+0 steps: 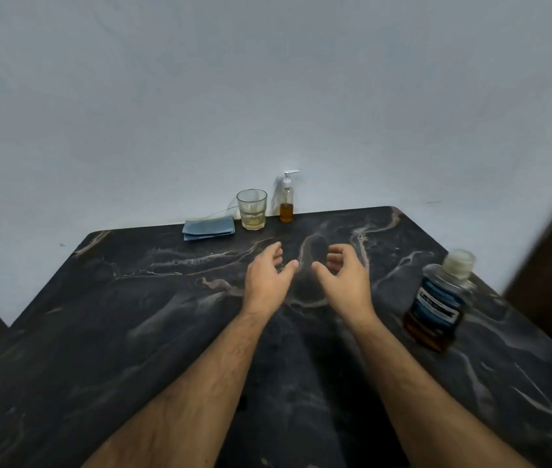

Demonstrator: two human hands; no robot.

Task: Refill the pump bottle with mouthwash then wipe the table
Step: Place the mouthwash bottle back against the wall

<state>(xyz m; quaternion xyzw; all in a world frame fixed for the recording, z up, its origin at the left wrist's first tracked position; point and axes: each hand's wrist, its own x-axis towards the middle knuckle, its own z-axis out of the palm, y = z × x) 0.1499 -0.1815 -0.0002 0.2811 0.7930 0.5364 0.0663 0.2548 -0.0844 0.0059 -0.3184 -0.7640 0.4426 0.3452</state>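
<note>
A small clear pump bottle (286, 201) with a white pump head stands at the table's far edge against the wall, amber liquid filling its lower part. The mouthwash bottle (437, 304), blue-labelled with a pale cap and amber liquid, stands at the right side of the dark marble table (132, 315). A folded blue cloth (209, 229) lies at the far edge, left of a glass. My left hand (266, 276) and my right hand (341, 278) hover side by side over the table's middle, fingers loosely curled, holding nothing.
A clear drinking glass (252, 209) with a little pale liquid stands between the cloth and the pump bottle. A plain white wall rises behind the table. A dark door or panel (551, 258) sits at the right edge.
</note>
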